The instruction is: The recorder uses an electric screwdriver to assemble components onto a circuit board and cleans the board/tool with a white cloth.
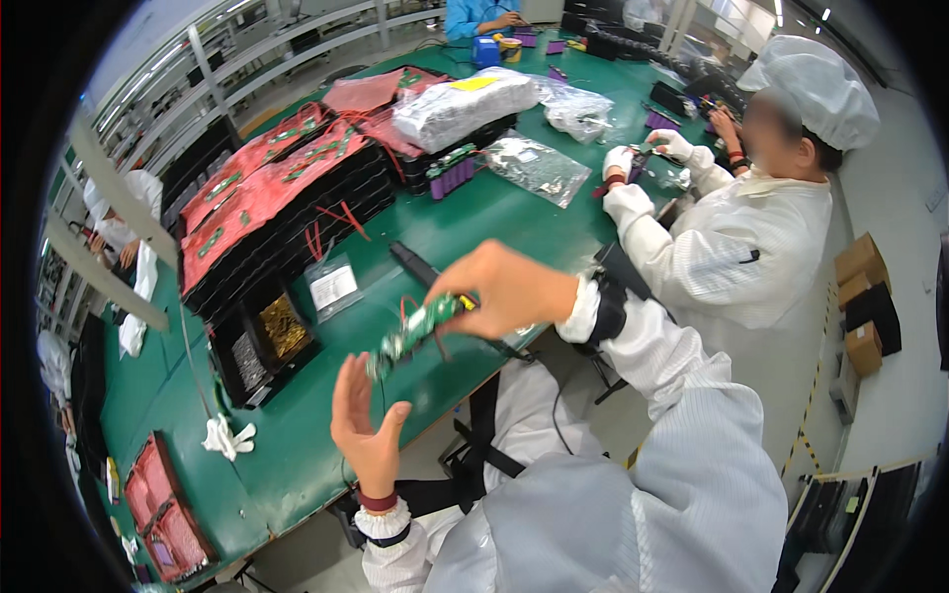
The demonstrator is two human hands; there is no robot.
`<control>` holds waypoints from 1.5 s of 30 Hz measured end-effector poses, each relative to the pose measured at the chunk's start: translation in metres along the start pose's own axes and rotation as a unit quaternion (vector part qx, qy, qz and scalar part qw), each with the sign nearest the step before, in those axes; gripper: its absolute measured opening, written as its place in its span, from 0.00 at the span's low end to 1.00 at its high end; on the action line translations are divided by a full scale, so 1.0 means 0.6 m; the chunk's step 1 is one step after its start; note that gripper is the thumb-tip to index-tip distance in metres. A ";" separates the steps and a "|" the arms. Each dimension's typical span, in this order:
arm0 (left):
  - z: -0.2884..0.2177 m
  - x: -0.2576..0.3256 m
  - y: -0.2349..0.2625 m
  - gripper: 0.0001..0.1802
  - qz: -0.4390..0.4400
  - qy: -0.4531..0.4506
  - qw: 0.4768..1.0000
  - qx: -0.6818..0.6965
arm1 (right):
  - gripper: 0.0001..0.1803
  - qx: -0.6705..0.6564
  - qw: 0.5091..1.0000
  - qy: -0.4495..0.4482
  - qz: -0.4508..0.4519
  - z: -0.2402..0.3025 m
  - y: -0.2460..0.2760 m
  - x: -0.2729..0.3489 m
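Over the near edge of the green workbench (445,222), my right hand (509,292) pinches a green circuit board (415,331) by its upper right end. The board is blurred and tilted, with small parts and a thin red wire on it. Below its lower left end is my left hand (368,430), thumb and fingers apart. Whether those fingertips touch the board I cannot tell. A dark red band circles my left wrist. Behind my right hand lies a black stick-shaped tool (413,265), partly hidden by that hand.
Black stacked trays (297,232) with red sheets and circuit boards stand at the left. Nearer are a parts bin (259,346), a labelled clear bag (333,285) and a white glove (229,437). A co-worker (732,217) handles parts at my right.
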State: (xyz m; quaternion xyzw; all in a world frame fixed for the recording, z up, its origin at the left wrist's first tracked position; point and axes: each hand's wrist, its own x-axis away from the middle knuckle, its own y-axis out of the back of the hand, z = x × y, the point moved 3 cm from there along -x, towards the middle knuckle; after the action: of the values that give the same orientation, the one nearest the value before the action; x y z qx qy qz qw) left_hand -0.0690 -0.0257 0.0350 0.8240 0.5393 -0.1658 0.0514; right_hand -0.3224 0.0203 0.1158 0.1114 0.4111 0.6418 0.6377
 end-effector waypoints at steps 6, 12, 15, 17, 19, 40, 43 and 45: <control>0.104 -0.002 0.042 0.20 0.047 0.036 0.941 -0.335 | 0.22 0.159 0.918 -0.058 -0.359 -0.183 0.305 -0.008; 0.113 0.004 0.005 0.17 0.078 0.000 0.879 -0.470 | 0.30 0.483 0.668 -0.306 -0.476 -0.426 0.612 0.067; 0.120 0.006 -0.001 0.19 0.087 0.028 0.854 -0.513 | 0.34 0.446 0.586 -0.523 -0.428 -0.575 0.681 0.111; 0.120 0.001 -0.018 0.20 0.097 0.037 0.822 -0.560 | 0.28 0.417 0.516 -0.580 -0.473 -0.645 0.695 0.142; 0.115 0.005 -0.019 0.22 0.098 0.063 0.817 -0.564 | 0.27 0.412 0.496 -0.595 -0.480 -0.712 0.694 0.157; 0.152 -0.012 -0.016 0.21 0.131 0.036 0.827 -0.545 | 0.29 0.482 0.542 -0.688 0.015 -0.978 0.887 0.272; 0.100 -0.032 -0.038 0.22 0.129 0.040 0.785 -0.605 | 0.28 0.377 0.588 -0.633 -0.334 -0.888 0.701 0.121; 0.111 -0.014 -0.030 0.23 0.129 0.094 0.805 -0.571 | 0.26 0.511 0.613 -0.344 -0.494 -0.743 0.695 0.021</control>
State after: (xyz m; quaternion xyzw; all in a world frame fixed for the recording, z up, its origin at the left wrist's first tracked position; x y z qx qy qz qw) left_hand -0.1028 -0.0432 -0.0229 0.7195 0.4277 0.2587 0.4821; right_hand -0.9251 -0.0770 0.1064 0.4123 0.4161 -0.1699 0.7925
